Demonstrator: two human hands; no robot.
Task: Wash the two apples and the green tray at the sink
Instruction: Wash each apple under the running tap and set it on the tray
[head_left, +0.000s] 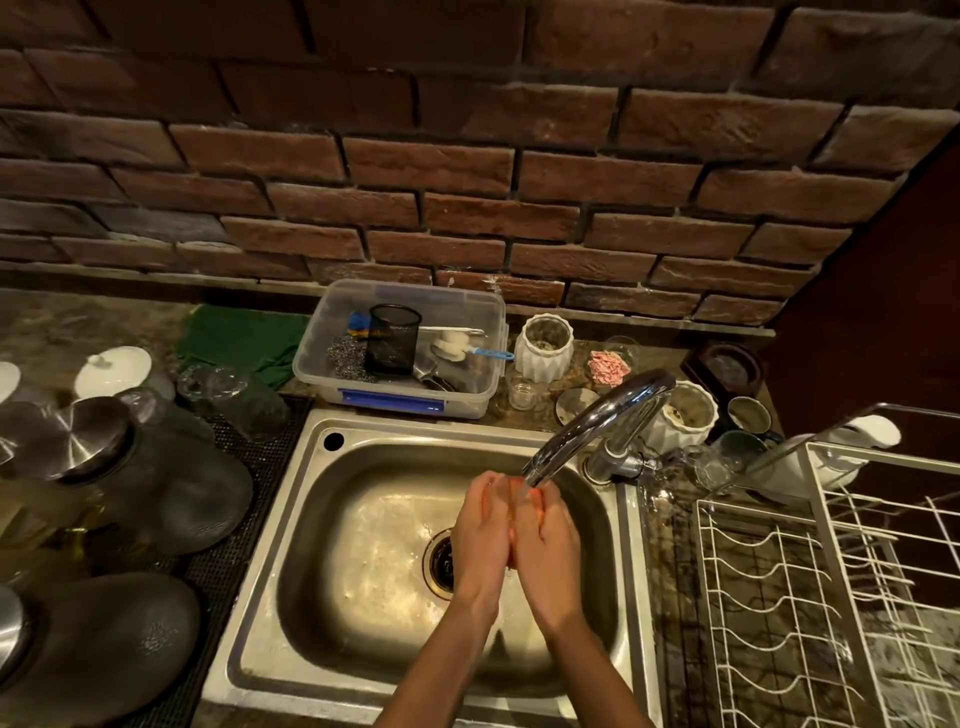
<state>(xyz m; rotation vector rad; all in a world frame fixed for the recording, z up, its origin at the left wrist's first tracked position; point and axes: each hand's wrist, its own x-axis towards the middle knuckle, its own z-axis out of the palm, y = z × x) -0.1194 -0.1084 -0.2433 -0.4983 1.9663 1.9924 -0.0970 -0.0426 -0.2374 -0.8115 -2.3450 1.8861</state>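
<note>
hands meet over the stainless sink (291, 525), above the drain (439, 564). left hand (480, 540) and right hand (545, 540) are cupped against each other, fingers pressed together and curled round one orange-red apple (514, 501), which shows only as a narrow strip between the palms. the apple's long axis and stem direction cannot be told, as the hands cover most of it. it sits directly under the outlet of the chrome faucet (597, 415), whose spout arcs from the right rear corner toward the basin centre. the basin holds nothing else visible; open room lies left of and behind the hands inside the bowl.

right of the sink rim stands a white wire dish rack (779, 597), its slots unloaded. left of the rim, a dark mat (228, 561) carries grey lids (197, 499) and clear glasses (234, 395).

behind the rear rim, a clear plastic bin (483, 322) with a blue latch holds a black mesh cup (392, 338), a steel scourer (345, 358) and a blue-handled brush (467, 351). a green cloth (234, 338) lies just left of the bin. right of it stand two white ribbed jars (545, 348), their contents unclear, small glass jars and metal cups. a brick wall (467, 156) closes the counter at the back.
</note>
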